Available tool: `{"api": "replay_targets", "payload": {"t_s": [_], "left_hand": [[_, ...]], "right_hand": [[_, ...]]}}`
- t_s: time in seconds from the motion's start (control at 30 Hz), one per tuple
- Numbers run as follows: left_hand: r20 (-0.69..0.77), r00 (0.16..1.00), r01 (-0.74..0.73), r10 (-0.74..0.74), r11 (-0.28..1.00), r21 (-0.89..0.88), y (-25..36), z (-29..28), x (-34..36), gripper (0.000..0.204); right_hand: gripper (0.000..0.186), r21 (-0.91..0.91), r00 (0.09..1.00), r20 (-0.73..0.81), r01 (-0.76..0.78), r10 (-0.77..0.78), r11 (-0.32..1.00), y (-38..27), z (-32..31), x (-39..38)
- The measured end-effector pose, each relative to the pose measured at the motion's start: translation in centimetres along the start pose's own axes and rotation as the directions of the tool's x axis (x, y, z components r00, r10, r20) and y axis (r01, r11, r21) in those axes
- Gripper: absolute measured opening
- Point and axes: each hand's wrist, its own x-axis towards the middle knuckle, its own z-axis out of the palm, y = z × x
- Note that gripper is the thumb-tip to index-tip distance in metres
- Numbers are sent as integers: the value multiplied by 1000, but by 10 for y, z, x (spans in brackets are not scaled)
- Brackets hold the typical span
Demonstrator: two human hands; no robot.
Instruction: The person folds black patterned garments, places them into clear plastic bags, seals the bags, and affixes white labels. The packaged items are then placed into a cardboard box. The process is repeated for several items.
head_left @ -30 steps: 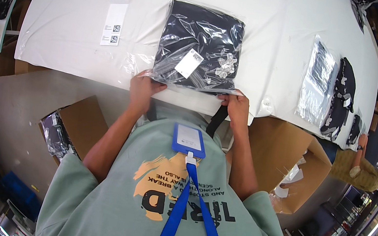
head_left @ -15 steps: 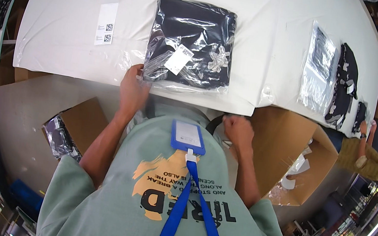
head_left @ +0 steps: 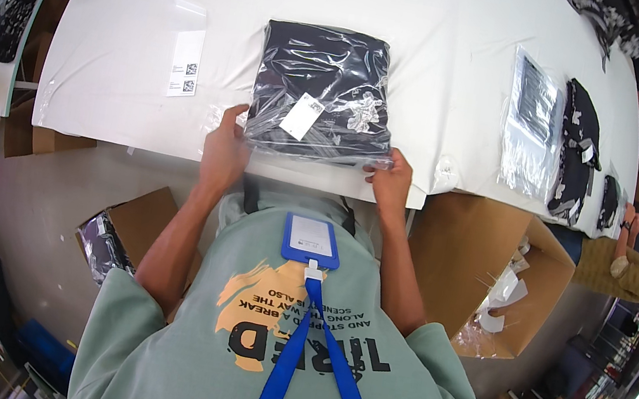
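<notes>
A folded black garment (head_left: 320,66) with a pale floral patch lies in a clear plastic bag, flat on the white table in front of me. A white label (head_left: 301,116) sits on its lower middle. At the bag's near left corner, my left hand (head_left: 225,149) is closed on the plastic. My right hand (head_left: 392,179) pinches the near right corner, thumb and fingers together at the bag's edge. Left of the bag lies a strip of white labels (head_left: 185,65).
On the table's right are a stack of clear bags (head_left: 530,124) and more black garments (head_left: 578,153). Below its edge stand an open carton with scraps (head_left: 453,254) and a smaller carton (head_left: 144,222) holding bagged goods. Another person's sleeve (head_left: 622,268) shows at far right.
My right hand has come up from beside my waist to the bag's near right corner. My left hand stays at the left corner. The view has shifted slightly.
</notes>
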Motion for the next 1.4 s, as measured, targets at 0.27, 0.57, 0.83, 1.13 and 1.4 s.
{"api": "replay_targets", "payload": {"t_s": [0.27,0.57,0.83,1.13,1.4], "left_hand": [[-71,979,-202,189,912,-358,135,-92,46,30],[170,975,-66,144,914,-399,180,-96,34,24],[526,818,261,233,665,-700,124,35,-10,13],[-115,987,-122,114,990,-72,0,-7,54,42],[-7,985,-168,174,961,219,-12,21,126,87]], "right_hand": [[21,166,947,-42,320,-318,933,-171,-60,27],[27,-135,889,-133,421,-438,897,-294,-70,70],[28,-565,584,354,756,-731,331,-333,86,54],[46,-678,882,350,471,-315,564,-187,6,105],[48,-681,944,126,305,-304,666,-46,27,110]]}}
